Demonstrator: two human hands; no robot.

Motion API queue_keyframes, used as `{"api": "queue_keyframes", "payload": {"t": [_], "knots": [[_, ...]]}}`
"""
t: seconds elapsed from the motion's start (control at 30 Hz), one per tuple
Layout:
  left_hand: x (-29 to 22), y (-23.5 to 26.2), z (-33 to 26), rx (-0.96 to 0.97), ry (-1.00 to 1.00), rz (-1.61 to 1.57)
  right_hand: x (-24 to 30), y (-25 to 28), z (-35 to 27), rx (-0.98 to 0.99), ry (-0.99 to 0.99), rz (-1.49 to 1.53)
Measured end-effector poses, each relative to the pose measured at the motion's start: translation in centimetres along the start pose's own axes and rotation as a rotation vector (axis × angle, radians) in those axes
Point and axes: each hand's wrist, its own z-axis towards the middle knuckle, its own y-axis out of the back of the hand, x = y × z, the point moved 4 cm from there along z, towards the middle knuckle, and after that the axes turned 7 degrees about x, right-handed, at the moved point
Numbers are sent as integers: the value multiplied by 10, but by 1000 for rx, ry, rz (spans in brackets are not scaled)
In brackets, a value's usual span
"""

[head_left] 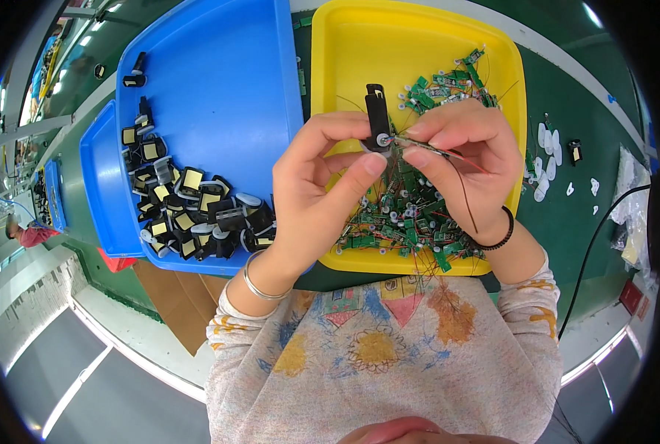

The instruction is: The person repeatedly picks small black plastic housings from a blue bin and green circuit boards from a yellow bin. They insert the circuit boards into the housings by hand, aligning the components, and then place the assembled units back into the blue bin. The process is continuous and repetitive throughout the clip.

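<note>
Head view gives me the small black plastic part (377, 115) held upright above the yellow tray (345, 59), near its left edge; my left hand (319, 177) pinches its lower end between thumb and forefinger, fingers closed on it; my right hand (459, 152) has thumb and forefinger closed on a thin green board with red and black wires (448, 154), its tip meeting the round end of the black part; the wires trail down over the right wrist; below both hands, a tangled heap of green wired boards (408, 214) fills the tray's near and right side; left of it, the blue tray (219, 74) carries a pile of black housings with yellow pads (186, 214) along its near-left corner; white oval pieces (548, 159) lie on the green bench past the yellow tray's right edge.
</note>
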Motion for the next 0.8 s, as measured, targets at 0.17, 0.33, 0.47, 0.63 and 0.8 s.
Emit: {"api": "queue_keyframes", "payload": {"t": [0.17,0.33,0.47,0.63,0.8], "knots": [[-2,1,0,-1,-29,37,2,-1,0,-8,46,-101],[-1,2,0,15,-40,1,3,-4,-1,4,75,-144],[-2,1,-1,27,-15,-69,5,-6,-2,5,104,-214],[-1,0,-1,35,-13,-114,7,-10,-2,18,100,-205],[-2,-3,-2,49,-8,-86,3,-12,-4,49,-86,-18]]}}
